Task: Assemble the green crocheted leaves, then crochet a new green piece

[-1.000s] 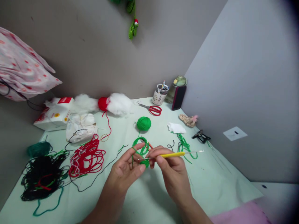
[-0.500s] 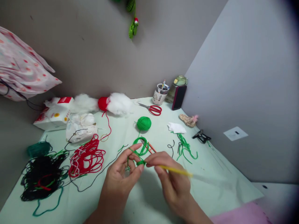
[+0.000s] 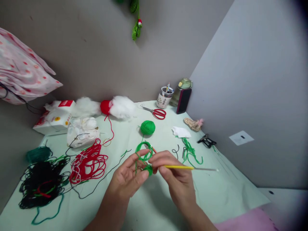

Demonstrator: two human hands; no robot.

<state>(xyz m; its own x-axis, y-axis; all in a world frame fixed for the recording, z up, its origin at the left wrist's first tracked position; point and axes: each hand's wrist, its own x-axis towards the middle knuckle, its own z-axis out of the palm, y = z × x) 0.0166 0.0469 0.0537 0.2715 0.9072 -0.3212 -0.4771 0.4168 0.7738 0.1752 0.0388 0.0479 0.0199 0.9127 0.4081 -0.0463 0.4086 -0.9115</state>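
My left hand (image 3: 131, 175) pinches a small green crochet piece (image 3: 149, 169) between thumb and fingers, with green yarn running over the raised forefinger. In my right hand (image 3: 176, 179) is a crochet hook with a yellow handle (image 3: 179, 167); its metal rear end points right, and its working tip is hidden at the green piece. Just beyond the fingers lies a loose coil of green yarn (image 3: 140, 150), whose strand leads back to a green yarn ball (image 3: 147, 127). Something orange-red, partly covered, lies beside the coil.
Red-handled scissors (image 3: 159, 113) lie at the back, near a pen cup (image 3: 164, 97) and a phone (image 3: 184, 101) leaning on a bottle. Tangled red yarn (image 3: 90, 163) and black yarn (image 3: 43, 183) spread on the left. Green yarn scraps (image 3: 190, 150) and a black clip (image 3: 207, 141) lie right.
My right hand has turned the hook from sloping down rightward to nearly level. The green piece has tilted and shows more of its face. The view has shifted slightly.
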